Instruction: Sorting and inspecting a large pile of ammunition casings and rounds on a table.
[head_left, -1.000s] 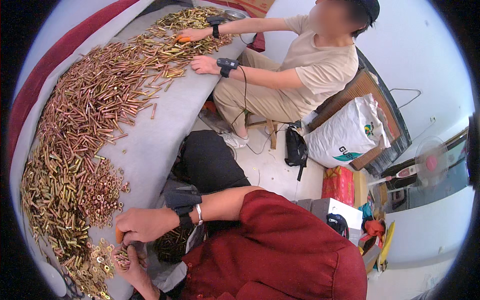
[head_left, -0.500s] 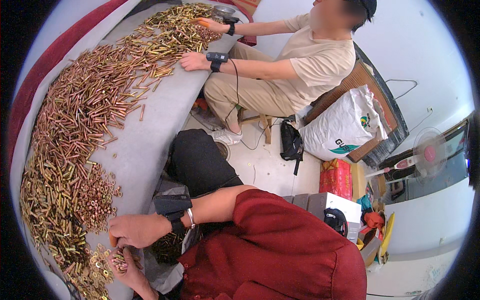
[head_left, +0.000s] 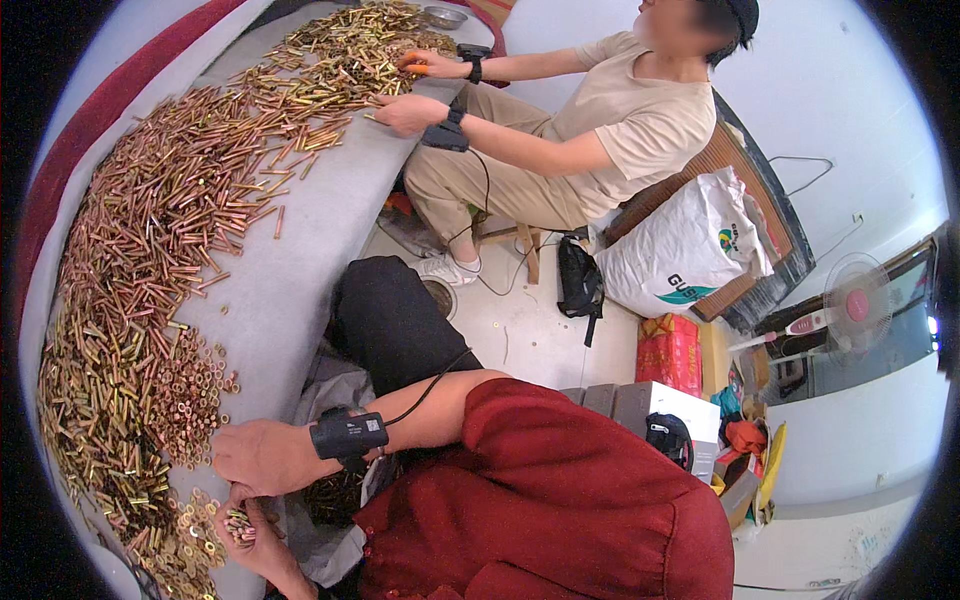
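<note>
My left hand [head_left: 258,543] is closed round a small bunch of metal pieces [head_left: 239,526], whose ends show between the thumb and fingers. Just above it, my right hand [head_left: 265,456] is bent down over the table's edge. Its curled fingertips meet the left hand, and whatever they pinch is hidden. Beside both hands lie a pile of yellow flat washers [head_left: 196,535] and a heap of coppery nut-like rings [head_left: 190,390]. Farther left and up the table spreads a long heap of slim gold and copper bolt-like rods [head_left: 150,230].
A grey-covered table [head_left: 290,260] curves along the left. Across from me a seated co-worker [head_left: 620,130] handles rods near a metal bowl [head_left: 444,17]. A white sack [head_left: 685,250], a red box [head_left: 670,355] and a fan [head_left: 855,305] stand at the right.
My right wrist has rolled, turning its strapped device face up, and its fingers have tucked down toward my left hand. The co-worker's nearer hand has lifted and now pinches a rod.
</note>
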